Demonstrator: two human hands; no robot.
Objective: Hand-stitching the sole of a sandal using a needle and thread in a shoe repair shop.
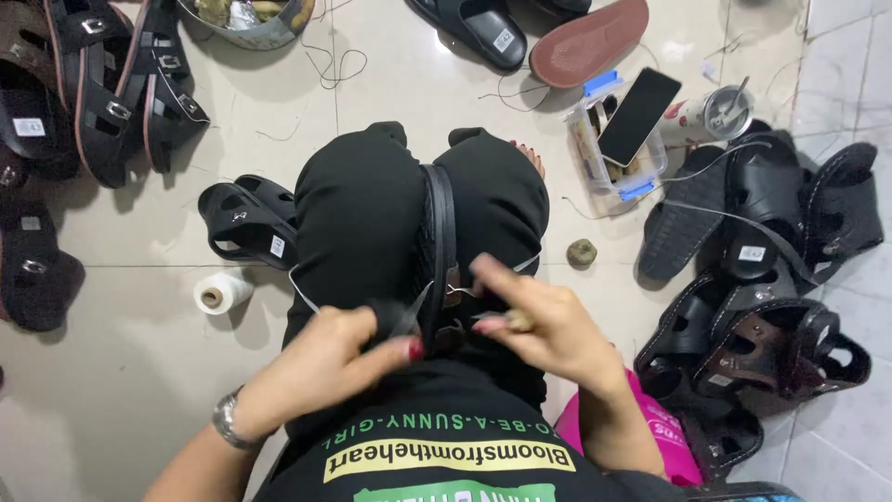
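The left hand point(325, 358) was bent inward over the lap, its fingers closed on a small pair of scissors point(409, 316). The right hand point(534, 321) was raised beside it, fingers half curled and pinching a thin thread; the motion blurred it. Between the knees stood one black sandal point(441, 242) on its edge, touching both hands. On the floor point(139, 372) lay one white thread spool point(221, 293) to the left. Farther away, one phone point(639, 114) rested on one clear plastic box point(609, 167).
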